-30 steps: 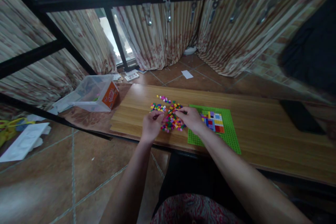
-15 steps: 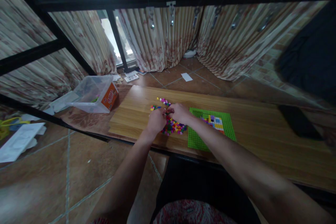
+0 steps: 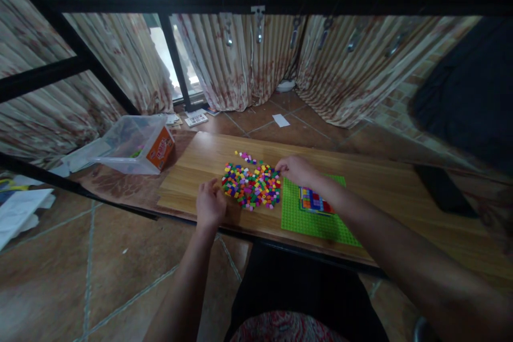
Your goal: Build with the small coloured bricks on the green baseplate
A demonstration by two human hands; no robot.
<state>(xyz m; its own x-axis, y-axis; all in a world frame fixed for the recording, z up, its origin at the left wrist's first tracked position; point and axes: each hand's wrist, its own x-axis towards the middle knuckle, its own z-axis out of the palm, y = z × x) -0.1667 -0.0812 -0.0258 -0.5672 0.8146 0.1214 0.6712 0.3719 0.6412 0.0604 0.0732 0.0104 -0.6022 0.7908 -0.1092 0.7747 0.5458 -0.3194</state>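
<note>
A heap of small coloured toy bricks (image 3: pixel 252 186) is spread on the wooden board. My left hand (image 3: pixel 211 204) is just left of the heap, fingers curled in; whatever they hold is too small or hidden to make out. At the heap's upper right edge, my right hand (image 3: pixel 297 170) has its fingertips pinched together, and I cannot see what is between them. Below my right wrist lies a green studded baseplate (image 3: pixel 294 219). On it is a flat block of joined coloured bricks (image 3: pixel 315 202), partly covered by my right forearm.
A clear plastic tub (image 3: pixel 134 165) with an orange label stands beyond the board's left end. A dark flat object (image 3: pixel 444 189) lies toward the right on the wooden board (image 3: pixel 385 214). A black metal bar (image 3: pixel 240 0) crosses above, with curtains behind it.
My hands were together over the heap and have moved apart, left hand leftward and right hand rightward. The heap now shows uncovered. The view has shifted slightly.
</note>
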